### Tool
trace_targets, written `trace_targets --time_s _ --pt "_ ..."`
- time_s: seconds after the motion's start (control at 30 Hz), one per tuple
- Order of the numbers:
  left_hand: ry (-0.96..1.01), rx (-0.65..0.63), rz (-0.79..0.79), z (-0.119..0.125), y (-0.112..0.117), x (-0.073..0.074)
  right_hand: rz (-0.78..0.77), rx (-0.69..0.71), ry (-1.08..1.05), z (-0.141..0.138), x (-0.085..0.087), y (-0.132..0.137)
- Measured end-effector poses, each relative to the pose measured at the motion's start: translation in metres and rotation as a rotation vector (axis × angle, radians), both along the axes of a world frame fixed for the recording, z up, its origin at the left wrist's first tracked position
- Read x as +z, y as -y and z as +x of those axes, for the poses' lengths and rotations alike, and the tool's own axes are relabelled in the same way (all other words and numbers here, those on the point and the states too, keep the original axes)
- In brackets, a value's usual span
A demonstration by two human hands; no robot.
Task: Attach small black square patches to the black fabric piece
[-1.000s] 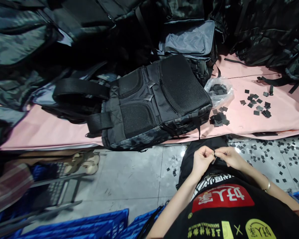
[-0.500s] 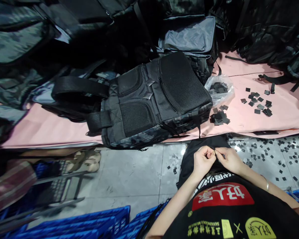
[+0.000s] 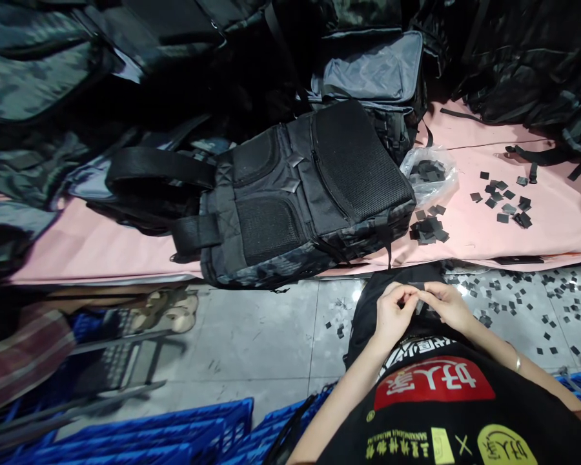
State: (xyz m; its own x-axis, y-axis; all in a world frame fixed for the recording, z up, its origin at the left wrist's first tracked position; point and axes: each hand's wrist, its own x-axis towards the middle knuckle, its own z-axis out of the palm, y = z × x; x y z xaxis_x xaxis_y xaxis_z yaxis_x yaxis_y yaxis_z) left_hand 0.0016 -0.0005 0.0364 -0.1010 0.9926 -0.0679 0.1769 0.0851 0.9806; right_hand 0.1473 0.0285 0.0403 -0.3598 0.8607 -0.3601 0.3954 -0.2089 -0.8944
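Note:
Over my lap, my left hand (image 3: 393, 313) and my right hand (image 3: 445, 305) meet with fingertips pinched together. Between them a small grey-black square piece (image 3: 420, 306) shows just below the fingertips, partly covered by the fingers. Beyond my hands, a black backpack (image 3: 271, 223) lies on its front along the table edge, mesh back panel up and straps to the left. A clear plastic bag (image 3: 433, 184) holding similar dark squares sits right of the backpack. In front of that bag is a small pile of dark squares (image 3: 428, 230).
More dark squares (image 3: 508, 201) are scattered on the pink table cover (image 3: 561, 226), and many lie on the tiled floor (image 3: 256, 342). Camouflage and black bags crowd the table's back, including an unzipped grey-lined bag (image 3: 368, 68). Blue crates (image 3: 188, 429) stand behind me at left.
My fingers have shifted: the right hand's fingers now stretch flatter over the left fingertips, and the small square shows below them. The view has moved slightly; the backpack lies as before.

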Motion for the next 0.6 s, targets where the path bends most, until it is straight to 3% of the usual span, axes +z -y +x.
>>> trace_targets --time_s 0.17,0.33,0.43,0.6 --pt "0.356 0.163 -0.135 -0.002 0.000 -0.006 -0.046 -0.151 -0.031 0.000 -0.006 -0.006" --pt "0.361 0.016 -0.161 -0.005 -0.002 -0.006 0.075 -0.136 -0.037 -0.001 -0.006 -0.009" --pt "0.345 0.019 -0.157 -0.005 -0.003 -0.007 0.096 -0.106 -0.039 -0.003 -0.006 -0.010" --pt "0.493 0.029 -0.200 -0.002 -0.001 -0.008 -0.101 -0.032 -0.097 -0.005 -0.005 -0.015"
